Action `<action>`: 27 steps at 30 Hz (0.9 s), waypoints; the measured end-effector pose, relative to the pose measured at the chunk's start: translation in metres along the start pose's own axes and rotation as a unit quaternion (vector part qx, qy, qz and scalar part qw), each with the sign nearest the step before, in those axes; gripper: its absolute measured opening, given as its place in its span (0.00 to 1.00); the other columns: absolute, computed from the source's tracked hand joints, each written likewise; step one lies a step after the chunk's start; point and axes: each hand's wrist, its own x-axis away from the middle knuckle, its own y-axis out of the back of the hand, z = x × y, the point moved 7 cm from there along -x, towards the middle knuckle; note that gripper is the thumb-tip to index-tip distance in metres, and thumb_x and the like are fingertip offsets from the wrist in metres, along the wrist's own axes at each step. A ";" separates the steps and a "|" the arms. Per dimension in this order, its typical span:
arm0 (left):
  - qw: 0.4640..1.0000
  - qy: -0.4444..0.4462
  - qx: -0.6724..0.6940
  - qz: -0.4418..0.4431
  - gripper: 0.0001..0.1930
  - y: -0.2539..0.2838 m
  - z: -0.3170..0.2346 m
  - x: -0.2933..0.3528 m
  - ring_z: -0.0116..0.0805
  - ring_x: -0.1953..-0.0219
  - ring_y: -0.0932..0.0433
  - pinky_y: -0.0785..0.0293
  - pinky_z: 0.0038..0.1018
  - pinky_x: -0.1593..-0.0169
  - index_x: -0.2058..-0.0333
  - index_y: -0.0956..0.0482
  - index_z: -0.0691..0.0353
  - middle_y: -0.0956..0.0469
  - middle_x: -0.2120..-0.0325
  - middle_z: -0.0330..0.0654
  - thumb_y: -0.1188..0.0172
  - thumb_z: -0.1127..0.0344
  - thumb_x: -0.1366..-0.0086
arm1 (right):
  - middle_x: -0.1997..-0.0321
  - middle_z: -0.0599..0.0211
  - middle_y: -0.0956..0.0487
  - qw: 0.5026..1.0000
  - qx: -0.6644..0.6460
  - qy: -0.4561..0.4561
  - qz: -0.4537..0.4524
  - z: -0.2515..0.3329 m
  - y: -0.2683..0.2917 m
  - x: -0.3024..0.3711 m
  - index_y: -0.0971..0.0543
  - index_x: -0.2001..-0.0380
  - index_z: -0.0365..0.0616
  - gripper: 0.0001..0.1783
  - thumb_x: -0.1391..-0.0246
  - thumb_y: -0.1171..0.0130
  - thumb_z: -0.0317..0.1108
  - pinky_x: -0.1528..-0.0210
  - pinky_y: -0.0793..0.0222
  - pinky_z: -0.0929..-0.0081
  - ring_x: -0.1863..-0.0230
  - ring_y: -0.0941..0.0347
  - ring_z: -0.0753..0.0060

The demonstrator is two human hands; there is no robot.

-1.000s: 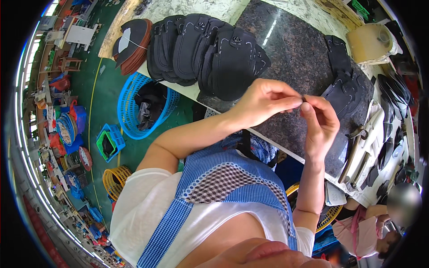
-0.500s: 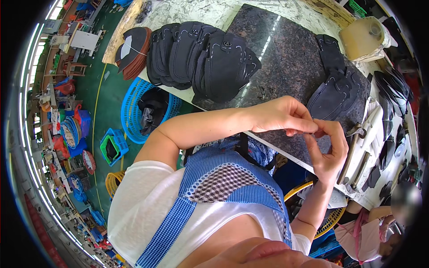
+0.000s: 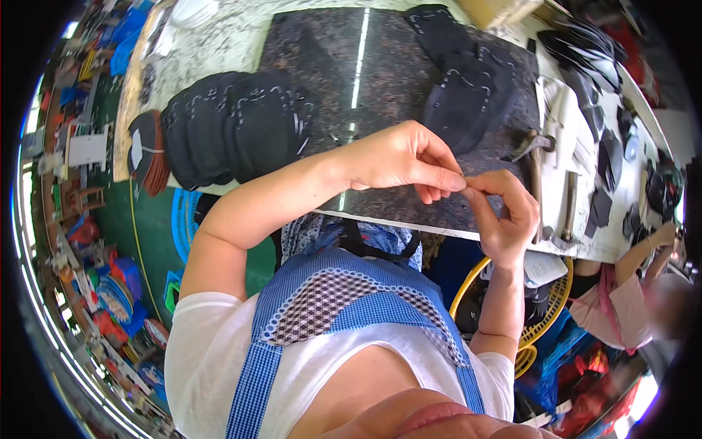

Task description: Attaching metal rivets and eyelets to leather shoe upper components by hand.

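Over the near part of a dark speckled stone slab, my two hands meet fingertip to fingertip. My left hand pinches thumb against fingers, and my right hand pinches at the same spot. Whatever lies between the fingertips is too small to make out. Just beyond them, flat black cut pieces with pale stitch marks overlap on the slab. A larger row of similar black pieces is fanned out to the left, partly on the slab.
A tied stack with reddish-brown edges sits at the table's left end. Two hammers, one nearer the slab, lie right. Below the table are a yellow basket and a blue basket. Another person is at the right.
The whole view has swung, so the table and its piles appear shifted left. My hands stay pinched together, a little farther from the black pieces' lower edge or about level with it.
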 end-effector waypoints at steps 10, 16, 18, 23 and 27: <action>0.946 -0.185 -0.257 -0.066 0.21 0.032 -0.033 -0.075 0.29 0.64 0.20 0.23 0.25 0.57 0.58 0.17 0.62 0.18 0.65 0.38 0.32 0.49 0.37 | 0.70 0.70 0.18 0.973 -0.123 -0.150 -0.121 -0.038 0.025 0.010 0.18 0.64 0.35 0.06 0.45 0.32 0.24 0.65 0.29 0.82 0.70 0.25 0.82; 0.624 -0.223 -0.689 -0.295 0.33 0.069 -0.041 -0.067 0.48 0.41 0.31 0.37 0.43 0.36 0.47 0.27 0.61 0.31 0.45 0.49 0.27 0.50 0.45 | 0.65 0.64 0.17 0.951 -0.218 -0.155 -0.157 -0.047 0.030 0.023 0.19 0.58 0.33 0.07 0.39 0.38 0.24 0.59 0.24 0.82 0.65 0.21 0.81; 0.638 -0.240 -0.671 -0.291 0.29 0.063 -0.041 -0.059 0.43 0.43 0.28 0.33 0.41 0.38 0.48 0.27 0.61 0.28 0.48 0.46 0.27 0.56 0.44 | 0.64 0.62 0.16 0.945 -0.232 -0.160 -0.166 -0.051 0.027 0.027 0.19 0.57 0.33 0.08 0.38 0.39 0.24 0.57 0.23 0.82 0.64 0.21 0.80; 0.945 -0.206 -0.175 -0.184 0.19 0.032 -0.024 -0.018 0.19 0.59 0.21 0.23 0.20 0.55 0.51 0.27 0.64 0.20 0.60 0.36 0.31 0.73 0.39 | 0.60 0.62 0.17 0.925 -0.311 -0.152 -0.158 -0.050 0.022 0.028 0.19 0.56 0.33 0.09 0.41 0.38 0.21 0.57 0.24 0.82 0.62 0.21 0.79; 0.973 -0.192 -0.042 -0.121 0.13 0.011 -0.018 -0.004 0.21 0.60 0.20 0.22 0.20 0.55 0.54 0.21 0.68 0.18 0.62 0.36 0.33 0.76 0.37 | 0.60 0.64 0.18 0.942 -0.286 -0.133 -0.118 -0.026 0.004 0.011 0.19 0.56 0.33 0.12 0.44 0.37 0.17 0.55 0.25 0.83 0.61 0.21 0.80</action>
